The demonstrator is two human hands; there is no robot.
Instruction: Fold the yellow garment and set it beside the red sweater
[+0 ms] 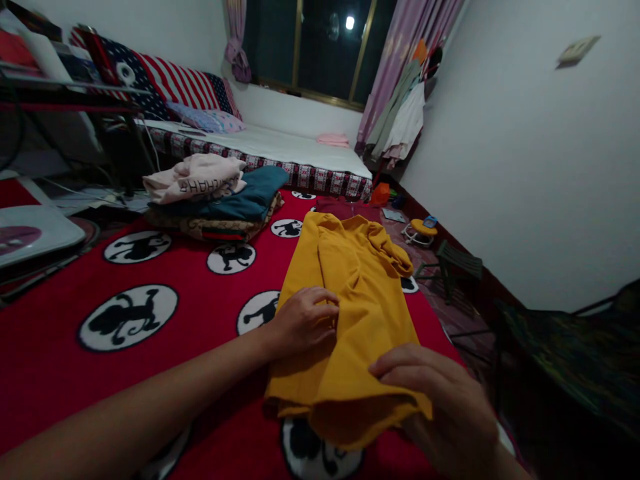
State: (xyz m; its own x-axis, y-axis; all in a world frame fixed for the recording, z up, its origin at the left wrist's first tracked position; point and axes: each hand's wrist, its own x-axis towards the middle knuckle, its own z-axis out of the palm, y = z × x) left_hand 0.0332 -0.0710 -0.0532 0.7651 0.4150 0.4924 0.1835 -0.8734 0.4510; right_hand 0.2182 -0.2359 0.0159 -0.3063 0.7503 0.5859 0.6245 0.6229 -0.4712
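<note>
A mustard-yellow long-sleeved garment (350, 300) lies lengthwise on the red blanket, its hem toward me and one sleeve bunched at the far right. My left hand (306, 319) rests on its left part with fingers curled on the cloth; whether they pinch it I cannot make out. At the near right corner of the hem, my right hand (440, 393) has its fingers on top and thumb underneath, with the raised cloth edge between them. Beyond the yellow garment's far end lies a dark red cloth (345, 208).
The red blanket (210, 360) has round monkey prints. A stack of folded clothes (215, 193) sits at the far left. Behind are a bed (280, 143) and a window (325, 47). Along the right stand a small stool (457, 260), a yellow-topped seat (423, 228) and a folding chair (575, 353).
</note>
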